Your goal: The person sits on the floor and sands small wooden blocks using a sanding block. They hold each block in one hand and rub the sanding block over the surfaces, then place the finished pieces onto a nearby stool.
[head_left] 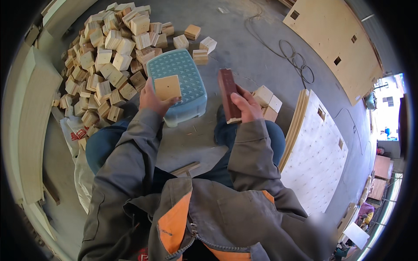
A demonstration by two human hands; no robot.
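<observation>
My left hand (153, 99) is closed on a square wooden block (167, 88), fingers along one side and thumb along the near edge. The block is over the near part of a light blue plastic stool (185, 65) with a patterned top; whether it touches the stool I cannot tell. To the right of the stool, my right hand (249, 105) grips a long sanding block (227, 93) with a reddish-brown covering and a pale end. The sanding block is apart from the wooden block and points away from me.
A big heap of wooden blocks (114, 48) fills the far left. A few more blocks (267, 102) stand beside my right knee. Stacked plywood panels (315, 148) lie to the right, with another panel (335, 43) beyond. A coiled cable (296, 61) crosses the floor.
</observation>
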